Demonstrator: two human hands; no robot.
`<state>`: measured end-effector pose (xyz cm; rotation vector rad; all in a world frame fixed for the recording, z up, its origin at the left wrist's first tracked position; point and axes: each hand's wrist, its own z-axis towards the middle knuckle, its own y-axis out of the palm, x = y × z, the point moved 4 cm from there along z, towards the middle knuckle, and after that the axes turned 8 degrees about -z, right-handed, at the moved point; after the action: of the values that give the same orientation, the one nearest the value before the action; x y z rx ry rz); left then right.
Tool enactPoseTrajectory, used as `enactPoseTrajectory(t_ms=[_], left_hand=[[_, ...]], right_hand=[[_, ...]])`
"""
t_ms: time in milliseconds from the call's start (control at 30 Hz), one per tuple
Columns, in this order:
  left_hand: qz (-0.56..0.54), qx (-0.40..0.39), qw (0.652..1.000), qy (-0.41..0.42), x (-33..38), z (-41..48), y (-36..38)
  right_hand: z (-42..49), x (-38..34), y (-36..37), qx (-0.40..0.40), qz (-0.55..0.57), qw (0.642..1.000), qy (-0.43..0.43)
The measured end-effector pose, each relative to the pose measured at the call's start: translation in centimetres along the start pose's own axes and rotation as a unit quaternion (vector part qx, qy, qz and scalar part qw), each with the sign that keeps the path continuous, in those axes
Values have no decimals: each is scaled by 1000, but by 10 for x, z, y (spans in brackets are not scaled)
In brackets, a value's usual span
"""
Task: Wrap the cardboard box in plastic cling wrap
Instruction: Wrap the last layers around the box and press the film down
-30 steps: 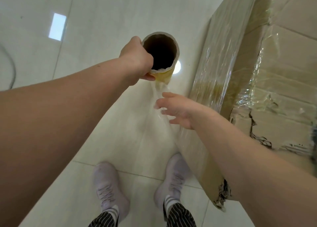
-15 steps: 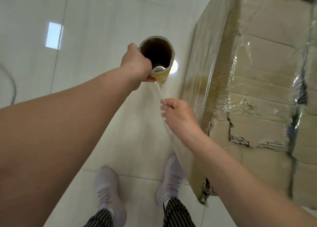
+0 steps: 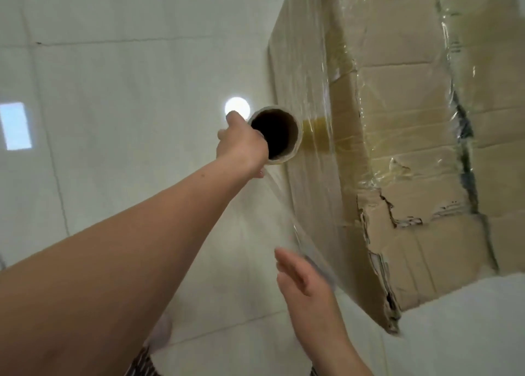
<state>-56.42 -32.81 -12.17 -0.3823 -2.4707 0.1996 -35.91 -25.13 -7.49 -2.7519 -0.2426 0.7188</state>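
A tall cardboard box (image 3: pixel 397 154) fills the right of the view, torn near its lower corner and with clear film over its sides. My left hand (image 3: pixel 241 145) grips the upright cling wrap roll (image 3: pixel 279 136) by its cardboard tube, held out close to the box's left face. A sheet of clear film (image 3: pixel 287 213) runs from the roll down toward the near corner of the box. My right hand (image 3: pixel 304 276) is flat with straight fingers, next to the film's lower stretch near that corner.
The floor (image 3: pixel 127 77) is pale glossy tile with bright light reflections. One white shoe (image 3: pixel 163 330) and striped trouser legs show at the bottom edge, under my left arm.
My left hand has carried the roll forward and right, along the box's side, paying out more film. My right hand has let go of the film's edge, opened flat and dropped back.
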Motion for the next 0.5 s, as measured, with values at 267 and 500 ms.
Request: enactPoseTrajectory(t_ms=[267,500], left_hand=[[75,-38,996,8,20,13,-15],[102,-21,994,41,20,17,-7]], right_hand=[[-28,89,6,102,246,946,184],[0,147,-21,227,522,788,234]])
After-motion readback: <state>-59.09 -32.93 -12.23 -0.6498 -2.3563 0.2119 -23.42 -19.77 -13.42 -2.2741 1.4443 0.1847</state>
